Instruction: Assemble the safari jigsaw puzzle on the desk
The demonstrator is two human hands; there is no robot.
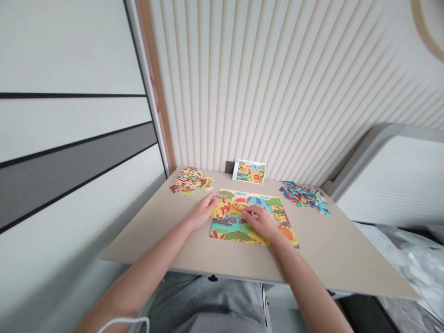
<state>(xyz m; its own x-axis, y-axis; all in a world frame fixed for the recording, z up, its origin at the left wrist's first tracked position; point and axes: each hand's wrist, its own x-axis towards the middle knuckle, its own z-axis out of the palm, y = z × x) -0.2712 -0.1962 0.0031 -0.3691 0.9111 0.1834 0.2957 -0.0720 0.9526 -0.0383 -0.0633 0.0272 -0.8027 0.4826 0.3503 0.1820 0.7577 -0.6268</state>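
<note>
And here we are at a pale beige, matte-topped desk (322, 245), with a wide rectangular cardboard jigsaw puzzle (229, 236) lying flat in the middle, bright yellow, teal and green, with animals printed across it and its long axis running left to right along the desk's far edge. The person's left hand (204, 210) sits at the puzzle's upper left corner, fingers (215, 198) loosely spread and open, wrist low, forearm angling in from the lower left. The right hand (259, 223) is pressed palm-down at the puzzle's centre, fingers drawn narrow over the pieces, forearm rising from the lower right; whether it pinches a piece, I can't tell. Toward the far left corner, a heap of loose multicoloured puzzle pieces (190, 181); toward the far right corner, a second heap of loose blue-and-pink puzzle pieces (304, 197). Between them, at the far edge, a small rectangular printed picture card (249, 171) stands tilted against a ribbed cream wall panel (277, 92).
</note>
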